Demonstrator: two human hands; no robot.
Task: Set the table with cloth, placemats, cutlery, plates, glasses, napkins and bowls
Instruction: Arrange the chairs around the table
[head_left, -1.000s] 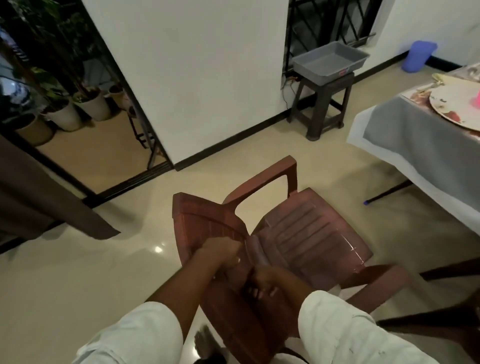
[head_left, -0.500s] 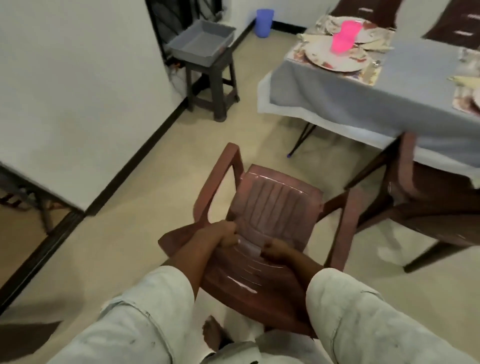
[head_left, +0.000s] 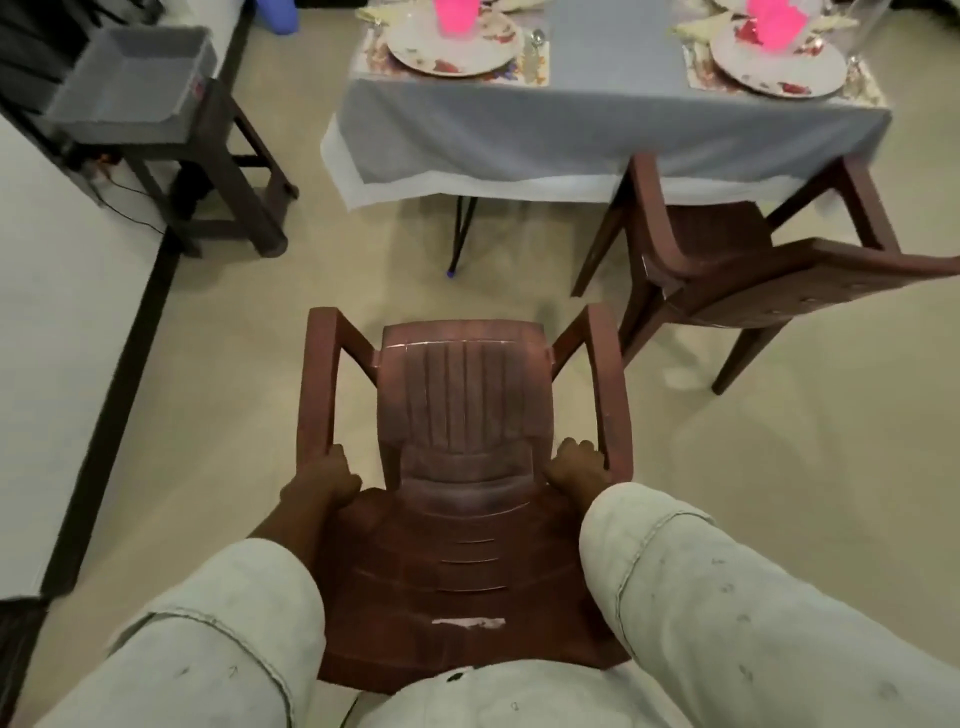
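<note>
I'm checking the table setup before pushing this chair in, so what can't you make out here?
Head view only:
- Far half of the table: cut off by the top edge.
- Cutlery beside the left plate: too small and blurred to identify.
- Left hand and right hand fingertips: wrapped behind the chair.

Both hands' grip, from chair (head_left: 462, 415) backrest to armrests.

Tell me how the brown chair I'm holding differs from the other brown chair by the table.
The held chair stands apart from the table, squarely facing the left place setting; the other chair sits angled, its seat partly under the tablecloth. The left hand and right hand grip the held chair; nothing touches the other. Both are brown plastic armchairs.
</note>
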